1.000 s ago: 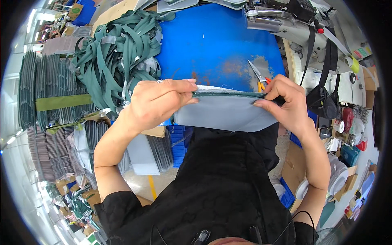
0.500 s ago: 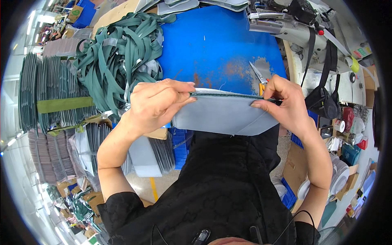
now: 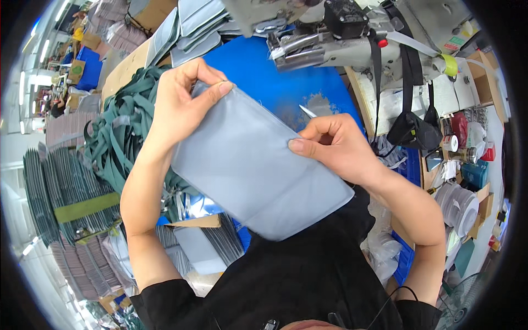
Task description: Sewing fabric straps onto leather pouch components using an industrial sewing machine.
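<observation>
A flat grey fabric panel (image 3: 247,159) with rounded corners and a stitched edge is held up in front of me, tilted with its lower right corner near my body. My left hand (image 3: 190,99) pinches its upper left corner between thumb and fingers. Partway along the upper right edge, my right hand (image 3: 330,146) grips the panel, thumb on the face toward me and fingers behind. Behind the panel lies the blue work surface (image 3: 250,63). Just past my right hand, the tip of a pair of scissors (image 3: 308,111) shows; the rest is hidden.
A heap of green straps (image 3: 124,124) lies at the left. Further left stand bundled stacks of panels (image 3: 71,181), and grey panels (image 3: 198,25) lie at the far edge. A sewing machine (image 3: 330,52) stands at the far right, with a black pouch (image 3: 415,129) hanging beside it.
The panel has turned from nearly edge-on to showing its broad face, and it now slants. My left hand has risen; my right hand has slid left along the edge. The view has shifted.
</observation>
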